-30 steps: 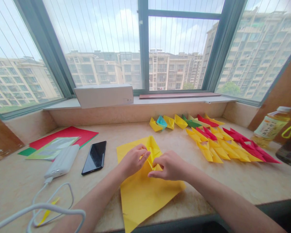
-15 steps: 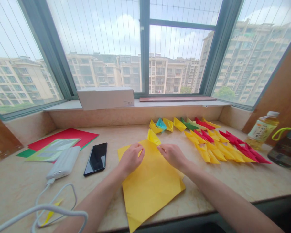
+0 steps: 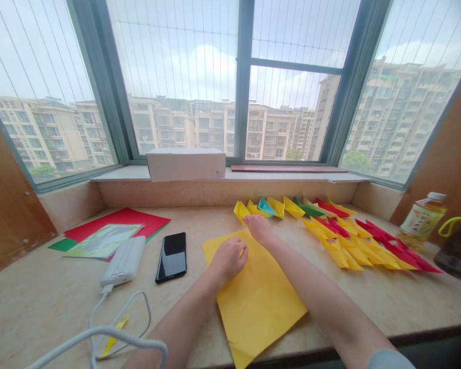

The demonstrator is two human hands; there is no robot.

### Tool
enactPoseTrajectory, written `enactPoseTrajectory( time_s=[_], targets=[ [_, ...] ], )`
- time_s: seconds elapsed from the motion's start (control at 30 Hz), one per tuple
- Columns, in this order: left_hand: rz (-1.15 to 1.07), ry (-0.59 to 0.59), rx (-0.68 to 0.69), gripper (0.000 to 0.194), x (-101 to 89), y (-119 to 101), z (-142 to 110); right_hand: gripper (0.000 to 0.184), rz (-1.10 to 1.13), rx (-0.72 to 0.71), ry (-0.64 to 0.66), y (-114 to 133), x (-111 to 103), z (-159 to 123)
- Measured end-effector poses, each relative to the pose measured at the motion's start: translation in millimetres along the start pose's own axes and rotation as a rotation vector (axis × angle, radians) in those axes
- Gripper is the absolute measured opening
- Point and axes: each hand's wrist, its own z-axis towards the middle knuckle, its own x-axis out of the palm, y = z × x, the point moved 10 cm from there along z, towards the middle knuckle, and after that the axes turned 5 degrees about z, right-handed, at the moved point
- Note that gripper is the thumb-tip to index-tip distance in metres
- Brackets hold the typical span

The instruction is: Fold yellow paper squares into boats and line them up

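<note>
A folded yellow paper boat [image 3: 239, 210] stands at the left end of the back row of boats. My right hand [image 3: 258, 228] reaches to it, with closed fingertips at its lower edge; the hand covers part of the boat. Closer to me, my left hand [image 3: 231, 258] hovers over or rests on a large yellow paper sheet [image 3: 261, 302], its fingers curled with nothing seen in them. Several paper boats continue the back row, among them a blue boat [image 3: 266, 206] and a green boat [image 3: 309, 209].
More yellow boats [image 3: 349, 246] and red boats [image 3: 403, 251] fill the right side. Beyond them are a drink bottle [image 3: 422, 220] and a dark bottle [image 3: 459, 248]. Leftward lie a phone [image 3: 171, 258], a cabled power bank [image 3: 125, 260] and red paper [image 3: 119, 221]. A white box [image 3: 186, 165] sits on the sill.
My right hand has carried the yellow boat from between my hands to the left end of the row. My left hand has drawn back from it. The camera view has shifted.
</note>
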Motion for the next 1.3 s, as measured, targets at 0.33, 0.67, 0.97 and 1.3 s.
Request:
enactPoseTrajectory(
  time_s=[0.33, 0.67, 0.97, 1.3],
  targets=[
    [0.011, -0.001, 0.033, 0.028, 3.4, -6, 1, 0.038, -0.074, 0.069, 0.071, 4, 20, 27],
    [-0.001, 0.01, 0.031, 0.03, 2.3, -3, 2, 0.038, -0.029, -0.013, -0.041, 12, -17, 13],
    [-0.037, 0.011, 0.029, 0.029, 0.0, -2, 3, 0.038, 0.116, -0.397, -0.21, 38, -78, -136],
    [-0.035, 0.027, -0.013, 0.028, 2.5, -1, 2, 0.029, 0.105, -0.377, -0.249, -20, -72, -141]
  ],
)
